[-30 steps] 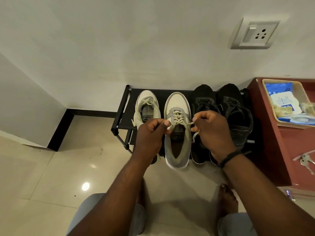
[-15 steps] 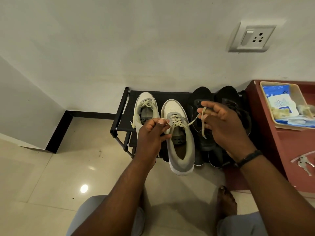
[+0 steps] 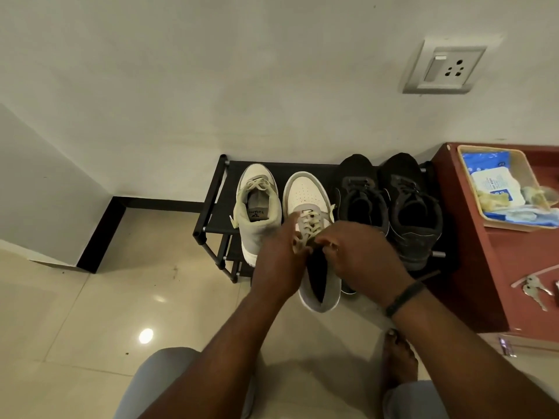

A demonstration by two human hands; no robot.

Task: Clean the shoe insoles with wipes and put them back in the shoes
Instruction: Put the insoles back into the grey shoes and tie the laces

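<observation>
On the black rack (image 3: pixel 216 207), both hands pinch the grey shoe's (image 3: pixel 305 198) laces (image 3: pixel 310 225).

A wall socket (image 3: pixel 444 68) sits high on the white wall, up and to the right of the hands. A bunch of keys (image 3: pixel 534 290) lies on the red bench (image 3: pixel 484 267) to their right. A black wristband (image 3: pixel 403 296), perhaps cord, circles the right wrist.

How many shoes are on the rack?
4, side by side on the black rack: a grey shoe at far left, the grey-and-white shoe both hands work on, then two black shoes.
</observation>
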